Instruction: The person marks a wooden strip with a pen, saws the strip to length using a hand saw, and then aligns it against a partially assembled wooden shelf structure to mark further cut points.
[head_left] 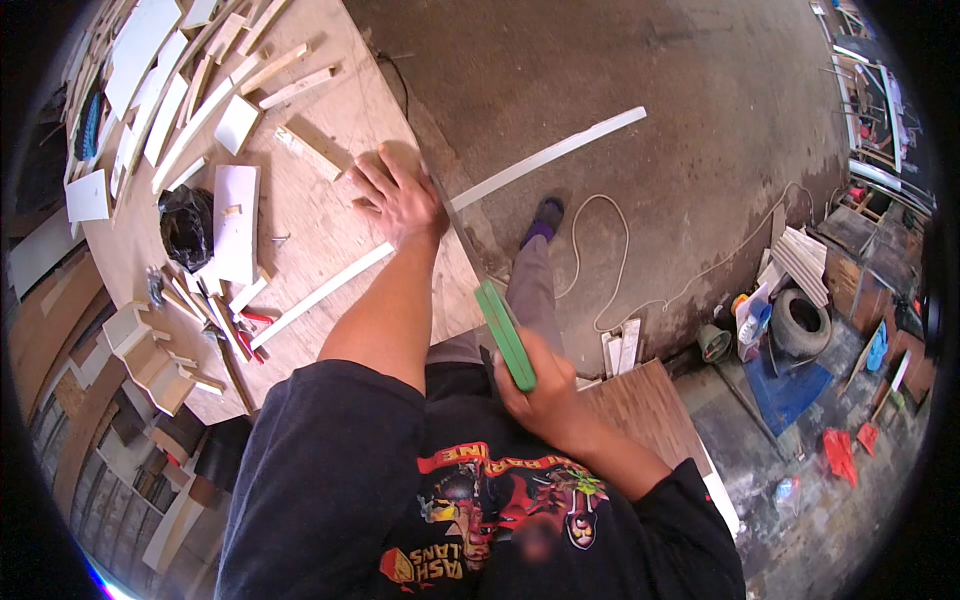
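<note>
A long white strip of wood [555,160] lies across the table's edge, one part on the plywood tabletop and the other jutting over the floor. Spread flat over the strip at that edge, my left hand [398,195] presses down with its fingers apart. My right hand [540,385], close to my body, is closed around the green handle of a handsaw [507,335]. The saw's thin blade points away from me along the table edge and meets the strip just right of my left hand. Whether its teeth have cut into the wood cannot be made out.
Offcuts [237,124] crowd the far left of the plywood table [330,235]. A black bag [187,228], pliers with red grips [257,320] and a small wooden shelf [150,350] are also there. A cable [625,235] loops over the floor at right, near a tyre [800,322].
</note>
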